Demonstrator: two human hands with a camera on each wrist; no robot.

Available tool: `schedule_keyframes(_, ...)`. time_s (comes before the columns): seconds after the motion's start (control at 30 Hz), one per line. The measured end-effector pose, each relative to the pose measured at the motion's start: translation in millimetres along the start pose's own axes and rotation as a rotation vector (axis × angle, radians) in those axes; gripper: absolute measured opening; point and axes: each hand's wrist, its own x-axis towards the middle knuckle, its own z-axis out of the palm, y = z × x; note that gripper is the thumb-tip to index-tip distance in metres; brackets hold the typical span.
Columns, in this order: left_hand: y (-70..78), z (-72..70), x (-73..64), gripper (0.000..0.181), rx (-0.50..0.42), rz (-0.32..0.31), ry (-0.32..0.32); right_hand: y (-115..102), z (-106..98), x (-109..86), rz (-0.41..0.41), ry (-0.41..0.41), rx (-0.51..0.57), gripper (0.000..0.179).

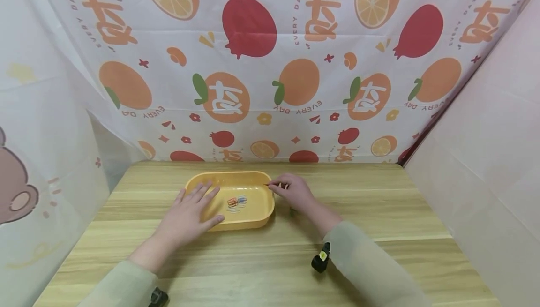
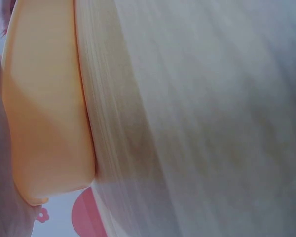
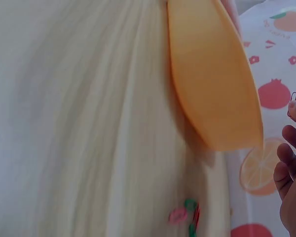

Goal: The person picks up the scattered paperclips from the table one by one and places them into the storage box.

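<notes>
A yellow-orange plastic tray [image 1: 259, 209] stands on the wooden table, with several red, blue and white paper clips [image 1: 233, 202] gathered on its floor. My left hand [image 1: 183, 220] lies across the tray's left end, fingers spread and fairly straight, the thumb over the near rim. At the tray's right end, my right hand [image 1: 296, 193] pinches a small reddish paper clip [image 3: 294, 96] between thumb and fingertips, level with the rim. In the right wrist view the other fingers are curled in below it. Only the tray's outer wall [image 2: 47, 108] shows in the left wrist view.
Green, pink and red paper clips [image 3: 191, 215] lie on the table just right of the tray, partly under the right forearm in the head view. A fruit-printed cloth [image 1: 253, 86] hangs behind the table [image 1: 371, 260], and pale cloths stand at both sides.
</notes>
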Motion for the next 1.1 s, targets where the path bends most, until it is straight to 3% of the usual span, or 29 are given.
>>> schedule_keyframes(0.33,1.0,-1.6,0.5,0.084,-0.004,-0.014,-0.011,-17.9,18.3,16.6,0.021,0.016,0.013,0.018)
schedule_keyframes(0.53,0.8,-1.5,0.7,0.086,0.002,-0.013,-0.019,-24.4,27.8,22.1,0.015,-0.018,-0.013,0.017)
schedule_keyframes(0.8,0.1,-1.0,0.4,0.083,-0.007,-0.009,-0.006,-36.0,45.0,31.8,0.023,-0.111,-0.178,0.017)
schedule_keyframes(1.1,1.2,-3.3,0.3,0.083,-0.015,-0.006,-0.013,-46.6,68.5,49.8,-0.008,-0.237,-0.45,0.012)
